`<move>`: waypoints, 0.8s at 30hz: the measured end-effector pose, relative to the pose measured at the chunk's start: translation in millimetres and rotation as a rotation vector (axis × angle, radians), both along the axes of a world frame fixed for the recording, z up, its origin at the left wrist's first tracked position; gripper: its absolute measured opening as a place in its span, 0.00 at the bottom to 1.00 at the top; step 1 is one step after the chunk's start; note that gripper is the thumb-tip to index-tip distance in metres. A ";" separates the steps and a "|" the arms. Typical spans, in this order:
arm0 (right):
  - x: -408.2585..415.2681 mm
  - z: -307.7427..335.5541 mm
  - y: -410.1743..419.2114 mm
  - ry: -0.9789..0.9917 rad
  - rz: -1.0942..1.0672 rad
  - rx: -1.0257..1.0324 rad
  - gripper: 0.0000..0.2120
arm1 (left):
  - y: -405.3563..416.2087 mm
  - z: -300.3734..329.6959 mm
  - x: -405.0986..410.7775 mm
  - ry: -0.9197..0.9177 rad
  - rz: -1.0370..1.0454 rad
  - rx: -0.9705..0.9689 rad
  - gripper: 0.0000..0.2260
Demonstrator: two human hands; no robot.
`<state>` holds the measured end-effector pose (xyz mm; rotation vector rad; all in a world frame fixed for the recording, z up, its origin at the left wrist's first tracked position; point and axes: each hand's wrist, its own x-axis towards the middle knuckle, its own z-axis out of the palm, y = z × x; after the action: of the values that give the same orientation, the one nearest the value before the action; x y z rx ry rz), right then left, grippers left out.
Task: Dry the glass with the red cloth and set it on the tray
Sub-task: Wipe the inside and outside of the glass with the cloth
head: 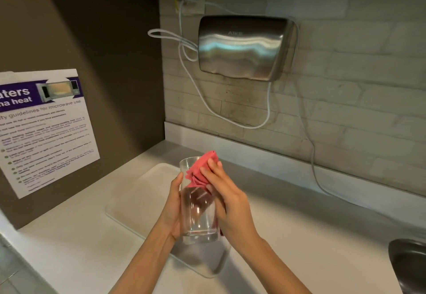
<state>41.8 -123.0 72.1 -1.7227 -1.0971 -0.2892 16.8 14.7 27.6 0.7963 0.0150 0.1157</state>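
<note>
Your left hand grips the clear tall glass upright, right hand presses the crumpled red cloth on its rim; white rectangular tray sits directly beneath.

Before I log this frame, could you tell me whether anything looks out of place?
Only the white power cord of the steel wall hand dryer: it hangs in loose loops down the tiled wall.
</note>
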 end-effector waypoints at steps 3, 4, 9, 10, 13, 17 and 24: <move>-4.9 -3.6 1.5 -0.145 0.028 -0.072 0.30 | 3.5 2.5 -0.3 -0.003 0.034 -0.010 0.28; -7.8 -11.2 -3.3 -0.209 0.069 -0.117 0.30 | 7.2 2.1 -0.5 0.018 0.060 0.015 0.29; -16.8 -42.1 -32.4 -0.178 0.204 -0.127 0.20 | 19.2 -1.4 -3.0 0.078 0.118 0.094 0.30; -15.6 -40.4 -31.0 -0.093 0.177 -0.079 0.21 | 15.9 -2.3 -3.4 0.084 0.109 0.095 0.29; -4.3 -15.2 -11.1 0.042 0.043 0.031 0.25 | 1.0 -1.6 -4.5 0.089 0.087 0.096 0.31; 4.6 10.3 11.7 -0.145 0.028 -0.080 0.26 | -5.8 -0.9 -1.0 0.055 0.121 0.005 0.30; -20.6 -47.9 -19.8 -0.364 0.210 -0.186 0.17 | 20.9 -8.8 -6.3 0.106 0.129 0.053 0.30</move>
<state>21.2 -142.8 24.3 -1.7395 -1.6015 -0.3880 10.5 35.6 18.7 0.8537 0.1638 0.1964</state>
